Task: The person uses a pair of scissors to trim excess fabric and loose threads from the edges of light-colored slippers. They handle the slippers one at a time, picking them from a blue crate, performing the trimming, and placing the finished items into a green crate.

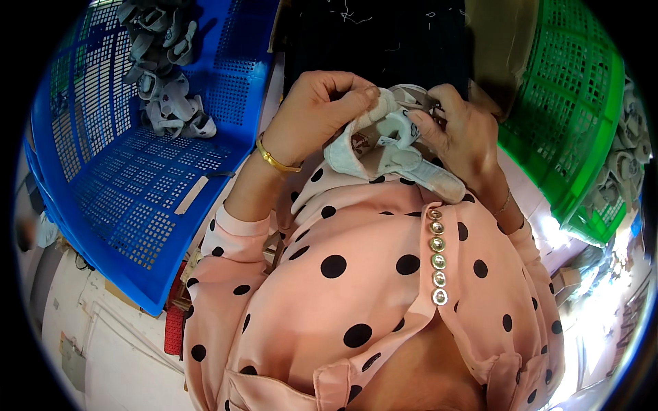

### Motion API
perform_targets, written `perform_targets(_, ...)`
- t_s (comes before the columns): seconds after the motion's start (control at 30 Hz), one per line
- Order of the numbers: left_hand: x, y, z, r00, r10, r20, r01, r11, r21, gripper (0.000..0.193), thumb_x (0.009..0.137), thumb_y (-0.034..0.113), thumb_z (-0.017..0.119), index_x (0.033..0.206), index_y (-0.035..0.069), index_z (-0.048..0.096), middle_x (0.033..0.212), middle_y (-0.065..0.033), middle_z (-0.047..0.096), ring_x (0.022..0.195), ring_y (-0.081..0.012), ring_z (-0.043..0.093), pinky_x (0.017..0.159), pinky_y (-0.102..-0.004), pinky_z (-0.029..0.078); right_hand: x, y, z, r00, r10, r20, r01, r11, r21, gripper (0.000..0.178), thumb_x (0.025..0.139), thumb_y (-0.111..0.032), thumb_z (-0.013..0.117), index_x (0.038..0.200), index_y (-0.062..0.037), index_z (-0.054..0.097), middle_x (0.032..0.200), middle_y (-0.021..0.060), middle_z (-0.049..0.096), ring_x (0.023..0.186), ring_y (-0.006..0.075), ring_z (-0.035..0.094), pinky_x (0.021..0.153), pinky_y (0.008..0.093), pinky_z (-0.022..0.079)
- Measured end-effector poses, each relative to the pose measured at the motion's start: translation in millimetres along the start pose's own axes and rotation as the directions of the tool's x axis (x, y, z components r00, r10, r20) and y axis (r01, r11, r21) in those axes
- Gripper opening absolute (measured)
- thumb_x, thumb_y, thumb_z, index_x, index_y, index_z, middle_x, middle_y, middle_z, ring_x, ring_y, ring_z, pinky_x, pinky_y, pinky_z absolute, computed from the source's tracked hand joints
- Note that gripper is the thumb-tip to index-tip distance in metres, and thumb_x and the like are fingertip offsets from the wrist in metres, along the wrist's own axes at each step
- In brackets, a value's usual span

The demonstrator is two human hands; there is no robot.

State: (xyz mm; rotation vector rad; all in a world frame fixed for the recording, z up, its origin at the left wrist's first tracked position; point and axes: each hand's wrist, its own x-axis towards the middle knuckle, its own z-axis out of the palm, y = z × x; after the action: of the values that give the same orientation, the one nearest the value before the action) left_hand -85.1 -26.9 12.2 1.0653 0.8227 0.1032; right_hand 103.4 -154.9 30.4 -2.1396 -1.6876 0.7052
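A pale grey-white sandal upper (404,161) with several straps is held up in front of my chest. My left hand (319,109) is closed, thumb and fingers pinching the upper's strap at its far left edge. Closed on its far right side is my right hand (469,130), with the thumb pressed on a strap. Something dark and small shows by the right fingers; I cannot make it out. The upper's near end hangs toward the buttons of my polka-dot shirt.
On the left, a blue plastic basket (147,161) holds a pile of similar uppers (164,89). A green basket (558,130) stands on the right, with more uppers (620,168) beyond it. Ahead lies a dark surface (377,51) with loose pale threads. A brown cardboard edge (504,51) borders it.
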Motion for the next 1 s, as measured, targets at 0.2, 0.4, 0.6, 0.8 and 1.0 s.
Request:
perform_targets(0.2,-4,4,-2,0.996,-0.084,0.005,0.084,0.989,-0.125,0.021,0.090,0.021,0.066,0.099,0.003,0.072,0.070,0.0029,0.065,0.053,0.0001,0.050,0.047,-0.0144,0.036,3,-5,1,0.991,-0.107,-0.078,0.098,0.989,-0.113,0.038,0.085,-0.043,0.068,0.086,-0.0077,0.054,0.066,0.0072,0.062,0.057,0.0264,0.062,0.049,0.0343,0.048)
perform_targets(0.4,-8,3,-4,0.995,-0.097,0.008,0.096,0.979,-0.182,0.022,0.092,0.019,0.066,0.099,0.000,0.071,0.072,-0.0003,0.066,0.052,-0.0019,0.049,0.048,-0.0144,0.037,8,-11,-3,0.989,-0.111,-0.097,0.097,0.986,-0.138,0.038,0.083,-0.042,0.070,0.080,-0.0078,0.054,0.064,0.0068,0.061,0.055,0.0254,0.061,0.048,0.0335,0.046)
perform_targets(0.6,-8,1,-2,0.998,-0.068,-0.001,0.067,0.978,-0.196,0.021,0.091,0.020,0.066,0.099,0.002,0.073,0.068,0.0017,0.065,0.051,-0.0005,0.052,0.046,-0.0135,0.037,11,-12,-1,0.978,-0.175,-0.113,0.148,0.966,-0.213,0.037,0.081,-0.041,0.072,0.076,-0.0088,0.053,0.061,0.0066,0.059,0.052,0.0249,0.059,0.047,0.0333,0.046)
perform_targets(0.8,-10,2,-2,0.998,-0.058,0.003,0.058,0.978,-0.198,0.021,0.091,0.020,0.066,0.099,0.002,0.073,0.069,0.0015,0.066,0.052,-0.0005,0.052,0.047,-0.0136,0.037,13,-18,-4,0.973,-0.197,-0.122,0.158,0.950,-0.268,0.036,0.079,-0.041,0.073,0.075,-0.0097,0.054,0.058,0.0062,0.057,0.049,0.0239,0.057,0.045,0.0330,0.045)
perform_targets(1.0,-11,0,-2,0.998,-0.060,-0.002,0.059,0.978,-0.198,0.021,0.090,0.020,0.066,0.099,0.002,0.073,0.070,0.0018,0.066,0.054,-0.0004,0.052,0.048,-0.0142,0.037,12,-20,-7,0.960,-0.242,-0.137,0.184,0.922,-0.340,0.035,0.077,-0.039,0.074,0.075,-0.0106,0.055,0.056,0.0044,0.054,0.048,0.0220,0.056,0.045,0.0316,0.043)
